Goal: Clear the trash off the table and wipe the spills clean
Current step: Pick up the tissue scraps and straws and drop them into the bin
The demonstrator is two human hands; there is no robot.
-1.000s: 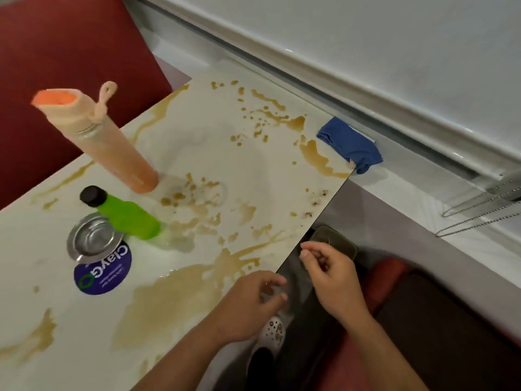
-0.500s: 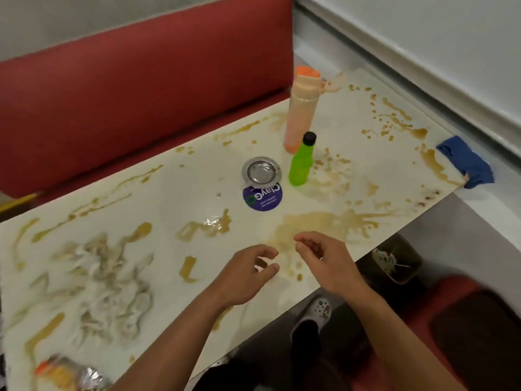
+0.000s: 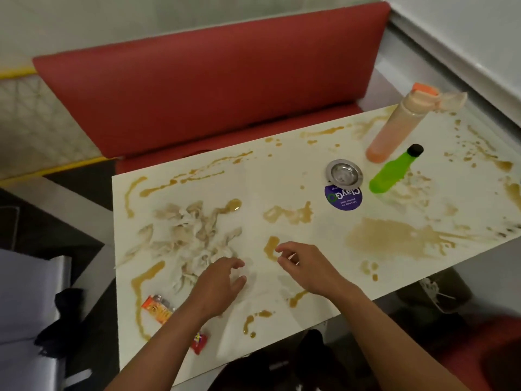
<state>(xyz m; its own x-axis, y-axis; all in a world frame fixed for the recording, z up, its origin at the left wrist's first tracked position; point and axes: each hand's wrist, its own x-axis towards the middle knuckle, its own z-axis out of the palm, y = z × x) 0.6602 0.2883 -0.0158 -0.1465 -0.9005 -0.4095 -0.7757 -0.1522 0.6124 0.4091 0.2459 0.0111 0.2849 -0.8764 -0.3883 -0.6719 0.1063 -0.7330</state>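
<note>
Because it has soaked up brown liquid, the heap of shredded tissue (image 3: 194, 244) on the left half of the table (image 3: 282, 176) will likely be limp, light and prone to tear, so it looks best gathered from underneath and at its thick middle, bunching the strands together instead of pulling on one loose end. It lies spread over a wide patch, stained in places, with brown spills (image 3: 394, 238) beside it and across the rest of the surface.

The left hand (image 3: 222, 283) hovers at the heap's near right edge, its fingers loosely curled and holding nothing; whether they touch the paper cannot be told. The right hand (image 3: 307, 266) hangs just beside it over a small spill, fingers likewise relaxed and empty.

Near the table's left front corner lies a crumpled orange snack wrapper (image 3: 156, 306), and a red wrapper (image 3: 198, 341) shows past the left forearm; both should be light and crinkly, easy to pinch anywhere.

Farther off, toward the right end, stand a tall peach bottle (image 3: 394, 131), a green bottle (image 3: 392, 173), a small metal dish (image 3: 344, 174) and a purple round sticker (image 3: 343, 198).
</note>
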